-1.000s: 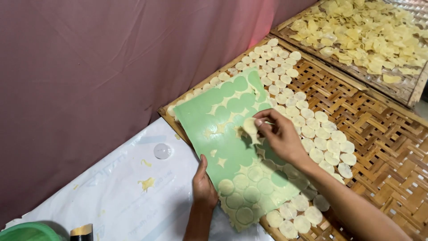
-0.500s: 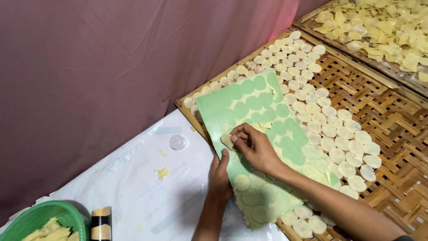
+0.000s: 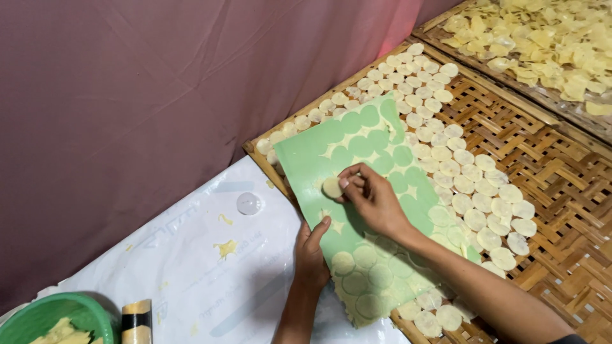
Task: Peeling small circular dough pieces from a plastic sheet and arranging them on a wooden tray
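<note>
The right hand [image 3: 376,202] rests on a green sheet [image 3: 357,191], with its fingers [image 3: 352,183] pinched together on one pale round dough disc [image 3: 332,186] near the sheet's left edge. The left hand [image 3: 312,255] grips the same left edge lower down, thumb on top of the sheet and the remaining fingers hidden beneath it, so the hold is a clamp on the sheet margin. The green sheet lies diagonally across the near-left corner of a woven bamboo tray [image 3: 574,191]; its upper half shows round cut-out marks, and its lower end carries several more uncut-looking discs [image 3: 366,274]. To the right of the sheet, rows of round discs [image 3: 484,197] cover the tray weave. Left of the sheet, a white plastic cover [image 3: 191,267] lies flat, bearing a small clear round lid [image 3: 248,203] and yellow dough scraps [image 3: 226,247]. Further left of the sheet, at the lower frame edge, stand a green bowl [image 3: 38,315] and a striped cylinder [image 3: 136,320]. Beyond the sheet, a second tray [image 3: 433,32] holds irregular yellow chips [image 3: 542,38].
</note>
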